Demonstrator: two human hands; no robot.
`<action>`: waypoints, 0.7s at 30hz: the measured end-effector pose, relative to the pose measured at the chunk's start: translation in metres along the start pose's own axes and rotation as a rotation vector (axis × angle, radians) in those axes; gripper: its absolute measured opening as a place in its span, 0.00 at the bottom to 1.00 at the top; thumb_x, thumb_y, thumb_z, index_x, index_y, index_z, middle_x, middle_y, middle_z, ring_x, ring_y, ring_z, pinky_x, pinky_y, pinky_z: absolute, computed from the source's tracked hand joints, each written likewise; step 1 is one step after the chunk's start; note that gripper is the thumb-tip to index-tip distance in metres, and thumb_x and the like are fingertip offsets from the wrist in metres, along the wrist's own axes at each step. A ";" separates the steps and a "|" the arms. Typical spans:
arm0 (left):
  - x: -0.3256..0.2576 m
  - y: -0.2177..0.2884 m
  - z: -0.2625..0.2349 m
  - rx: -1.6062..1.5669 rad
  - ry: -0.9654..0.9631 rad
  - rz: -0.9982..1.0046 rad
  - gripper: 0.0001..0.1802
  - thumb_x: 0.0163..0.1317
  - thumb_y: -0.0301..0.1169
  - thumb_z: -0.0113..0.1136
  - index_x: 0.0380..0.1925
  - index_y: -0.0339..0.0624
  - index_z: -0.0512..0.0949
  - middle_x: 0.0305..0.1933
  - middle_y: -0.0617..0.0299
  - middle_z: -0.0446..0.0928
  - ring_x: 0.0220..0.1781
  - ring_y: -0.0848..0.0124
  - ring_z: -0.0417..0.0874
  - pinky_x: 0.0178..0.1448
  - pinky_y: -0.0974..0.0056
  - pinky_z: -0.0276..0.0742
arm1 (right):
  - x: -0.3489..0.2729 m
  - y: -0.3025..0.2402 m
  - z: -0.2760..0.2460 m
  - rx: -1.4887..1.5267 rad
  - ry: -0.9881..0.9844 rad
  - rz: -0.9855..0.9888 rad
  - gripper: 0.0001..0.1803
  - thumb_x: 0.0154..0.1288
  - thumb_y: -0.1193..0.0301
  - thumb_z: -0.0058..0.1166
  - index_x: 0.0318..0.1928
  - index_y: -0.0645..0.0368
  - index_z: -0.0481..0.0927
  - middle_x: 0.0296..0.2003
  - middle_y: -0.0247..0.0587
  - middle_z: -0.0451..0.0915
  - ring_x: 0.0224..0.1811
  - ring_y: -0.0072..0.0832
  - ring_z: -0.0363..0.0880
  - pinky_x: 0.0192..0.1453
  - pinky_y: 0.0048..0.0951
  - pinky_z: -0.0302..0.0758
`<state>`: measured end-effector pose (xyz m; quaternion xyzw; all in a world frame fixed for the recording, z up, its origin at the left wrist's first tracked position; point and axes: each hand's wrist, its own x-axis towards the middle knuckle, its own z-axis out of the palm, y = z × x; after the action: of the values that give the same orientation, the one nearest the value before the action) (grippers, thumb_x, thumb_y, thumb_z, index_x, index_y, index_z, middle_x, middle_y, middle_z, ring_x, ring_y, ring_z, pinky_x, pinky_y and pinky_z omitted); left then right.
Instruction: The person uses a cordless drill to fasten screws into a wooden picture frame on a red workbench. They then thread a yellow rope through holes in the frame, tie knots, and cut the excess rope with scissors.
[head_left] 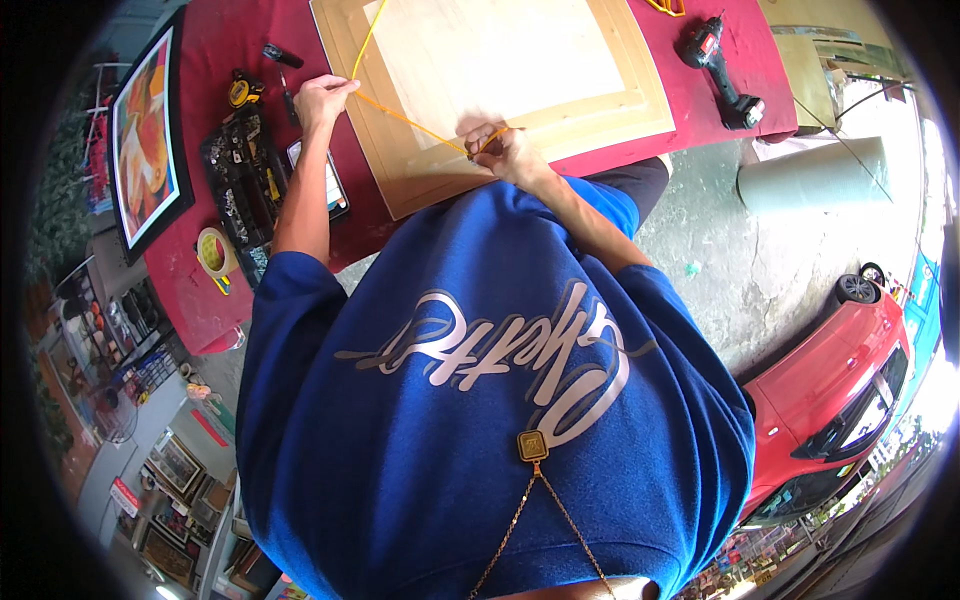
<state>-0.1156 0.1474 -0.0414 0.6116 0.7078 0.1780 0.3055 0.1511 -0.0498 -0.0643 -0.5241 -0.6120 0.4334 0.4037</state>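
Note:
A framed wooden panel [388,172] lies flat on a red-covered table, a paler sheet [480,60] filling its middle. Thin yellow cord [412,124] comes in from the far side, passes my left hand and continues to my right hand near the panel's near edge. At the panel's left edge my left hand [325,100] pinches the cord between thumb and fingers. My right hand [508,155] is closed on the cord close to my body, with a short loop standing up by its fingers. Whatever small fitting lies under those fingers is hidden.
On the red cloth [190,290] to the left are a framed colourful picture [145,140], a black tool tray [240,175], a tape measure [243,90], a phone [336,190] and a tape roll [213,252]. A cordless drill [722,75] lies right. A red car [830,390] stands beyond.

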 end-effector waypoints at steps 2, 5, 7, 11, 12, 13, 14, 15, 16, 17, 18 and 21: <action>-0.006 0.008 -0.004 0.008 -0.005 -0.011 0.16 0.44 0.41 0.74 0.29 0.43 0.85 0.19 0.66 0.79 0.18 0.79 0.76 0.23 0.73 0.74 | 0.003 -0.013 -0.005 -0.137 -0.060 0.018 0.12 0.50 0.85 0.58 0.36 0.60 0.78 0.34 0.39 0.80 0.36 0.31 0.80 0.40 0.29 0.79; 0.001 0.001 -0.001 -0.063 0.006 -0.032 0.15 0.43 0.38 0.75 0.28 0.43 0.84 0.19 0.64 0.79 0.17 0.77 0.77 0.23 0.72 0.75 | 0.007 -0.012 -0.013 -0.364 -0.134 -0.148 0.06 0.54 0.80 0.58 0.34 0.60 0.79 0.36 0.42 0.80 0.41 0.36 0.79 0.45 0.34 0.77; 0.008 -0.008 0.003 -0.113 0.032 -0.049 0.16 0.41 0.37 0.75 0.28 0.41 0.83 0.20 0.62 0.80 0.18 0.76 0.78 0.23 0.71 0.77 | 0.010 -0.005 -0.017 -0.431 -0.171 -0.273 0.03 0.57 0.76 0.57 0.33 0.59 0.79 0.38 0.41 0.79 0.45 0.38 0.78 0.48 0.37 0.75; 0.016 -0.012 0.006 -0.111 0.040 -0.091 0.23 0.38 0.37 0.77 0.34 0.38 0.81 0.24 0.58 0.82 0.20 0.74 0.81 0.25 0.70 0.81 | 0.009 0.002 -0.016 -0.473 -0.146 -0.417 0.04 0.60 0.70 0.55 0.34 0.55 0.79 0.41 0.36 0.78 0.48 0.36 0.76 0.52 0.39 0.72; 0.017 -0.011 0.006 -0.096 0.029 -0.105 0.25 0.37 0.37 0.77 0.35 0.38 0.80 0.25 0.57 0.82 0.21 0.74 0.82 0.25 0.69 0.82 | 0.008 0.003 -0.016 -0.504 -0.121 -0.455 0.04 0.61 0.69 0.54 0.34 0.54 0.79 0.41 0.35 0.78 0.47 0.35 0.76 0.52 0.38 0.72; 0.018 -0.011 0.005 -0.089 0.014 -0.111 0.26 0.37 0.37 0.77 0.37 0.37 0.79 0.26 0.57 0.82 0.21 0.74 0.82 0.26 0.69 0.82 | 0.007 0.004 -0.016 -0.517 -0.142 -0.434 0.04 0.61 0.68 0.54 0.34 0.54 0.79 0.41 0.35 0.78 0.47 0.34 0.76 0.53 0.38 0.72; 0.020 -0.012 0.004 -0.084 0.002 -0.117 0.28 0.37 0.38 0.78 0.38 0.37 0.79 0.27 0.56 0.83 0.21 0.74 0.82 0.26 0.69 0.83 | 0.007 0.005 -0.017 -0.529 -0.165 -0.417 0.05 0.62 0.67 0.53 0.34 0.53 0.79 0.40 0.34 0.78 0.48 0.33 0.76 0.53 0.38 0.71; 0.021 -0.012 0.003 -0.078 -0.009 -0.124 0.29 0.36 0.38 0.78 0.40 0.36 0.78 0.28 0.56 0.83 0.21 0.74 0.82 0.26 0.69 0.83 | 0.007 0.005 -0.017 -0.541 -0.187 -0.399 0.05 0.62 0.67 0.53 0.34 0.53 0.79 0.40 0.33 0.78 0.48 0.33 0.75 0.53 0.38 0.71; 0.022 -0.013 0.004 -0.066 -0.019 -0.120 0.30 0.36 0.38 0.78 0.40 0.36 0.78 0.28 0.57 0.83 0.21 0.74 0.82 0.26 0.69 0.83 | 0.005 0.005 -0.017 -0.533 -0.165 -0.418 0.06 0.63 0.67 0.53 0.34 0.54 0.79 0.40 0.33 0.78 0.47 0.32 0.76 0.52 0.37 0.71; 0.023 -0.012 0.004 -0.052 -0.028 -0.117 0.31 0.36 0.39 0.78 0.41 0.36 0.78 0.28 0.57 0.83 0.21 0.74 0.82 0.26 0.69 0.82 | 0.005 0.005 -0.017 -0.522 -0.143 -0.438 0.06 0.63 0.67 0.53 0.34 0.55 0.78 0.39 0.33 0.78 0.46 0.31 0.76 0.52 0.36 0.70; 0.022 -0.011 0.003 -0.038 -0.036 -0.113 0.33 0.35 0.39 0.78 0.42 0.35 0.77 0.28 0.57 0.83 0.21 0.74 0.81 0.26 0.70 0.82 | 0.004 0.005 -0.016 -0.512 -0.120 -0.458 0.07 0.64 0.67 0.53 0.33 0.56 0.78 0.38 0.33 0.78 0.45 0.30 0.77 0.52 0.36 0.70; 0.008 0.010 -0.001 0.054 -0.021 -0.069 0.34 0.35 0.41 0.78 0.42 0.35 0.77 0.28 0.58 0.83 0.20 0.74 0.81 0.26 0.70 0.82 | -0.002 0.006 -0.014 -0.440 -0.129 -0.345 0.08 0.65 0.66 0.52 0.33 0.57 0.78 0.33 0.34 0.79 0.41 0.32 0.78 0.53 0.37 0.68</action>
<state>-0.1096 0.1573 -0.0360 0.5967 0.7298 0.1416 0.3022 0.1664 -0.0500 -0.0654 -0.4585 -0.7960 0.2474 0.3082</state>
